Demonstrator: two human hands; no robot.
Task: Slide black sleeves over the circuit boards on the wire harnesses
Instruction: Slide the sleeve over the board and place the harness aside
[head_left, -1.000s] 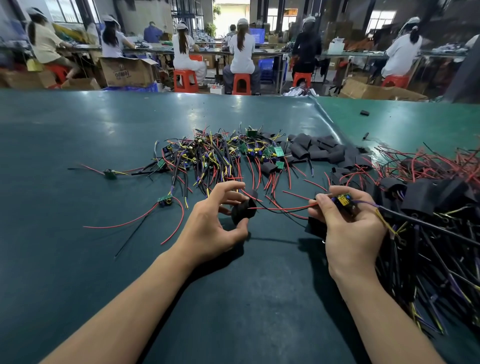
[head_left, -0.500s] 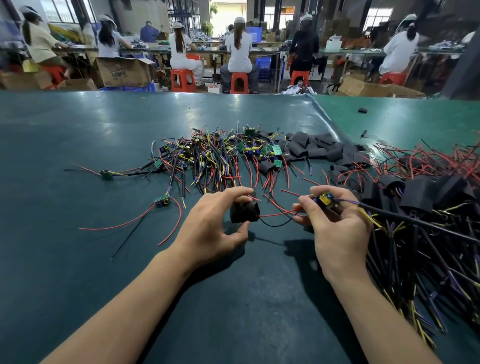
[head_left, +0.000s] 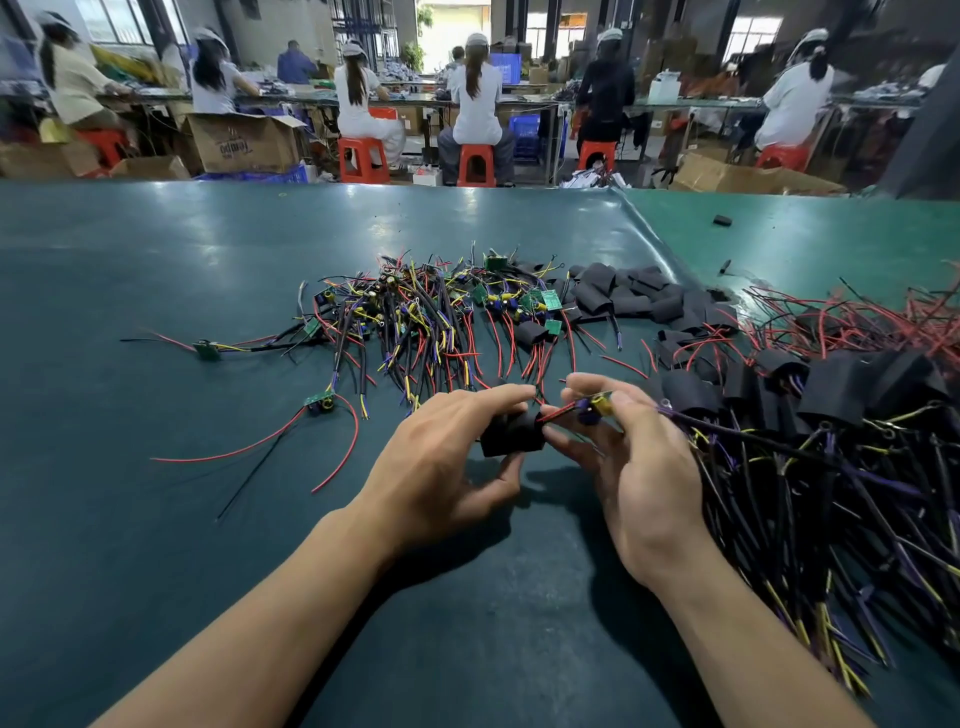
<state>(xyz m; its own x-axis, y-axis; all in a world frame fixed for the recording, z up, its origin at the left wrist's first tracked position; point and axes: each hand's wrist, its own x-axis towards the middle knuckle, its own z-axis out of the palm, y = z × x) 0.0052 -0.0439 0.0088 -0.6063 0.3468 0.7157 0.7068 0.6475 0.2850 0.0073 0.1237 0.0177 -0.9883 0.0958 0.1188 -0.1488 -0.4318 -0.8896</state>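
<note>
Both hands are held close together above the counter (head_left: 156, 260) so that the red leads can be fed into the sleeve mouth. A black sleeve (head_left: 511, 434) is gripped by the curled left hand (head_left: 441, 467). The circuit board (head_left: 597, 405), just outside the sleeve, is pinched by the right hand (head_left: 634, 467).

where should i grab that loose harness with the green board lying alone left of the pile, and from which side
Pinch the green board by its edges, coming from above. It is the one stiff part, lying flat and apart from the pile on the table. Its red wire and black wire are limp, so they would probably just trail.
</note>
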